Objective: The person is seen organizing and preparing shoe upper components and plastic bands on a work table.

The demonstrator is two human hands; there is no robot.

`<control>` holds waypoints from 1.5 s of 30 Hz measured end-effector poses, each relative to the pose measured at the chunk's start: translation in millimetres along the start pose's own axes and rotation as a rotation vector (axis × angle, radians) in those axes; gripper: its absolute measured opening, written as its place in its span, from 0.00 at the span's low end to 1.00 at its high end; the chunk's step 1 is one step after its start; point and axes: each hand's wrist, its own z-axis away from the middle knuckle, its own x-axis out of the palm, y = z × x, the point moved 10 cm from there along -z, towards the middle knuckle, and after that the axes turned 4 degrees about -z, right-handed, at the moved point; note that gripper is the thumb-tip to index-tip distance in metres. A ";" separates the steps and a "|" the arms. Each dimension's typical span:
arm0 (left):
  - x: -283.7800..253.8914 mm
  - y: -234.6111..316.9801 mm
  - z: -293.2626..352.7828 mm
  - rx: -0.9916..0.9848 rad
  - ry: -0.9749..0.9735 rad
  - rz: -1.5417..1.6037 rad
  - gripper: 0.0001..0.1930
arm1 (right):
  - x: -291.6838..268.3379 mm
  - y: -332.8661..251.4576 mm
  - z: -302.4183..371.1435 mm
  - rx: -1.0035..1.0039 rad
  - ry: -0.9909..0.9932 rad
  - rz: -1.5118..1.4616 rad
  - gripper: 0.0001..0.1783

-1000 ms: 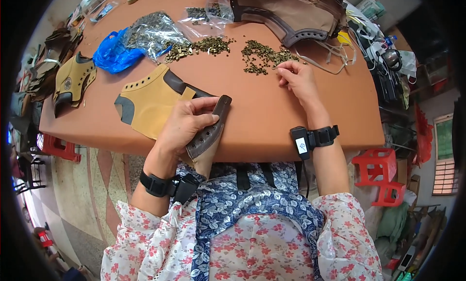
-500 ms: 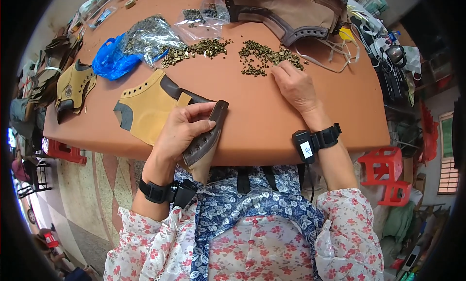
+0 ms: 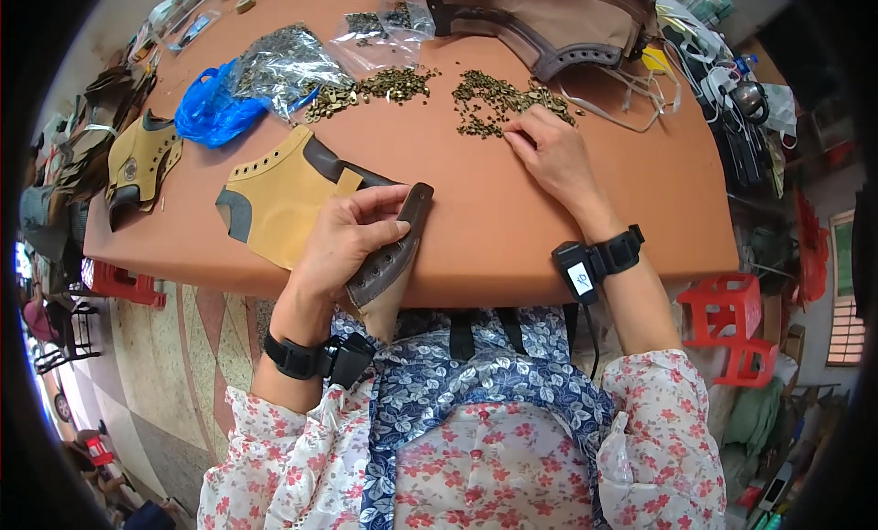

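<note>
My left hand (image 3: 343, 233) pinches the dark brown eyelet edge of a tan and brown leather shoe upper (image 3: 283, 201) between thumb and fingers. The rest of the upper lies flat on the table to the left, and the gripped flap hangs slightly over the near table edge. Several holes run along the brown strip. At the near edge of a loose pile of small brass-coloured eyelets (image 3: 485, 96), the fingers of my right hand (image 3: 553, 150) are drawn together in a pinch. Whatever is between those fingertips is too small or hidden to tell.
Another eyelet pile (image 3: 393, 86) lies beside a clear bag of metal pieces (image 3: 288, 64) and a blue plastic bag (image 3: 219, 109). Stacked brown uppers (image 3: 540, 18) fill the far side. A tan upper (image 3: 142, 164) rests at left. Red stools (image 3: 722, 310) stand at right.
My right hand has shifted slightly left along the near edge of the eyelet pile, with its fingertips drawn together. My left hand keeps its hold on the shoe upper, nearly unmoved.
</note>
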 end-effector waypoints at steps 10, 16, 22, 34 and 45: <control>-2.2 1.2 1.2 0.004 0.045 -0.025 0.18 | 8.7 1.6 -3.2 0.036 -0.050 0.058 0.06; -6.0 -5.8 -2.4 0.005 0.053 -0.031 0.19 | 8.0 5.3 -2.3 0.050 -0.035 0.008 0.06; -4.9 -4.9 -2.3 -0.001 0.043 -0.032 0.18 | 10.8 -3.0 -4.2 0.007 -0.064 0.120 0.05; -7.5 -1.4 -0.3 0.000 0.063 -0.063 0.18 | 10.6 8.1 -3.7 0.103 -0.065 0.077 0.05; -11.9 -7.9 0.2 -0.085 0.042 0.107 0.17 | 16.8 -92.6 11.4 0.114 -0.221 -0.408 0.06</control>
